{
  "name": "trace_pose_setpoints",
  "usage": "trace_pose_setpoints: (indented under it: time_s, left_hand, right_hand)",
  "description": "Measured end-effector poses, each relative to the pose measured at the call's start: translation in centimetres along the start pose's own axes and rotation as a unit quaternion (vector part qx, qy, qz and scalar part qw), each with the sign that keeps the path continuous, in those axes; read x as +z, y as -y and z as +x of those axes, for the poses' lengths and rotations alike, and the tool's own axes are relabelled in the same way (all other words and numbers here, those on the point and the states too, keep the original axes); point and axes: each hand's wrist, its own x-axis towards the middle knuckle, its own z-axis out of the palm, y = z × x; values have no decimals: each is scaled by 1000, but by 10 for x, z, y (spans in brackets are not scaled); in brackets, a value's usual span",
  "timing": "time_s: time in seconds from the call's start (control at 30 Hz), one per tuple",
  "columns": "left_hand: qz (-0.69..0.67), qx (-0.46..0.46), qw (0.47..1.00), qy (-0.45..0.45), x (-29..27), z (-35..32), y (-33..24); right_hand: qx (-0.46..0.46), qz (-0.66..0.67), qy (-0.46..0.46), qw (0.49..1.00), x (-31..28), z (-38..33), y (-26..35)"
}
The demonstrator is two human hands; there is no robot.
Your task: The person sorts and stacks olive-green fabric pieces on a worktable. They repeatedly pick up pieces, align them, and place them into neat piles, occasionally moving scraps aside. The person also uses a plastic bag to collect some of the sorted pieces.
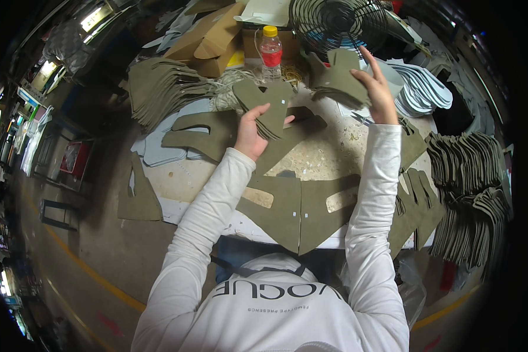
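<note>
My left hand (251,136) is closed on a few layered olive shoe-upper pieces (270,100), thumb on top and fingertips showing at the far edge. Farther right, my right hand (380,94) has its thumb on a raised bundle of olive cut pieces (343,76). Its index finger stretches upward, and the other fingers are partly hidden behind the bundle. Larger olive pieces (202,135) lie under and beside my left hand. Between my forearms, two olive pieces with cut-out slots (276,214) meet edge to edge at the table's near side.
Fanned olive stacks stand at the left (164,88) and right (466,170). Behind are a yellow-capped bottle (270,53), an opened cardboard box (211,44) and a black fan (337,23). White layered pieces (422,88) lie at the back right of the speckled table (328,152).
</note>
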Motion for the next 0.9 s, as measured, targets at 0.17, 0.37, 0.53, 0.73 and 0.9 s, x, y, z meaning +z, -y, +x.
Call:
trace_pose_setpoints:
  time_s: [0.17,0.37,0.53,0.73,0.9]
  left_hand:
    - [77,27,990,-117,-8,2,-37]
    - [217,186,934,-213,-27,-7,-78]
    - [223,127,957,-139,-24,-11,-71]
    - [158,41,983,-88,-9,14,-85]
    - [142,78,982,-99,-24,35,-95]
  right_hand:
    - [30,-120,3,992,-37,-2,13]
    - [76,-243,-13,967,-54,5,-2]
    - [69,-290,-34,954,-55,-3,-9]
    - [76,-293,-22,953,-58,-21,-2]
    - [94,-210,66,971,-53,-35,-1]
